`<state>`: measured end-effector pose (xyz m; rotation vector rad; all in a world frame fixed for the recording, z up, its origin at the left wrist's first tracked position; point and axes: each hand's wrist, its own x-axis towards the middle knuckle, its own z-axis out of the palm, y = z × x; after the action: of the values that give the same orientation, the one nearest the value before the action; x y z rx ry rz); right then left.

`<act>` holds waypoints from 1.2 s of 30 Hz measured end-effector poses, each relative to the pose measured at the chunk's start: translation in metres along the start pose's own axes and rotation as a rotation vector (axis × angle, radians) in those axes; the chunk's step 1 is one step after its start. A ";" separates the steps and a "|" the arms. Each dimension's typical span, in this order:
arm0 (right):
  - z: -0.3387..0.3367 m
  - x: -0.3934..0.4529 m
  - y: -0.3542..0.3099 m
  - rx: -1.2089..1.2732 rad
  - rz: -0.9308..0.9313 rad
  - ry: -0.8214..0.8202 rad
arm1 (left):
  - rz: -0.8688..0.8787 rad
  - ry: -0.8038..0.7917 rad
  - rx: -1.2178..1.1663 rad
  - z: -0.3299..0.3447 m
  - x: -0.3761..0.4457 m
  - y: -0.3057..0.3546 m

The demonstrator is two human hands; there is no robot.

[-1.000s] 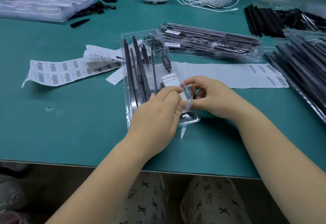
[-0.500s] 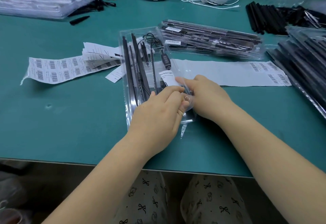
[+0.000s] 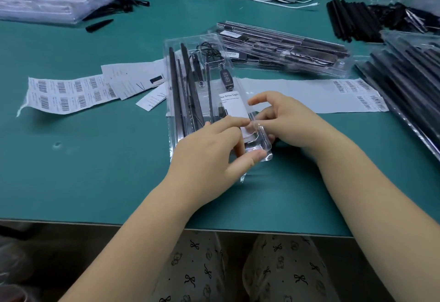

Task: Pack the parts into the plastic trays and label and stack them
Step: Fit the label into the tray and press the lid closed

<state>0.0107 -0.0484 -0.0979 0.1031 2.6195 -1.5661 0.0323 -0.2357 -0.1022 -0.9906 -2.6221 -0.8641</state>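
Plastic tray [image 3: 175,73] of dark rods lies lengthwise on the green counter [image 3: 95,159], its near end toward the person, within easy reach of both hands.
Left hand [image 3: 209,156] presses fingers [image 3: 228,122] down on the tray's near corner; right hand [image 3: 285,120], fingers curled, appears to pinch the clear edge beside the white label [image 3: 232,104], probably snapping it closed.

Both hands [image 3: 240,135] press the clear tray [image 3: 190,47] on the green table [image 3: 95,159].
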 end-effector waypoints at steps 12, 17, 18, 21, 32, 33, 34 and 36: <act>0.006 -0.005 -0.004 0.043 0.113 0.035 | 0.106 -0.142 0.142 0.002 0.004 0.000; 0.009 -0.003 -0.004 0.033 0.096 0.084 | 0.086 -0.134 0.105 0.004 0.000 -0.005; 0.010 -0.002 -0.004 0.032 0.095 0.108 | 0.048 -0.099 0.030 0.003 -0.002 -0.005; 0.013 -0.001 -0.004 -0.097 0.064 0.208 | -0.172 0.011 -0.332 -0.005 -0.002 -0.006; 0.020 -0.008 -0.009 -0.289 -0.081 0.369 | -0.108 0.169 0.073 0.006 0.002 -0.004; 0.020 -0.008 -0.009 -0.265 -0.077 0.379 | -0.100 0.159 0.057 0.004 0.002 -0.005; 0.021 -0.007 -0.009 -0.248 -0.074 0.383 | -0.102 0.143 0.037 0.002 0.002 -0.005; 0.021 -0.006 -0.009 -0.218 -0.076 0.379 | -0.144 0.115 -0.027 -0.001 0.003 -0.005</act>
<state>0.0170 -0.0712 -0.0997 0.3165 3.1001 -1.3849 0.0261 -0.2378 -0.1026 -0.7417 -2.6147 -0.9615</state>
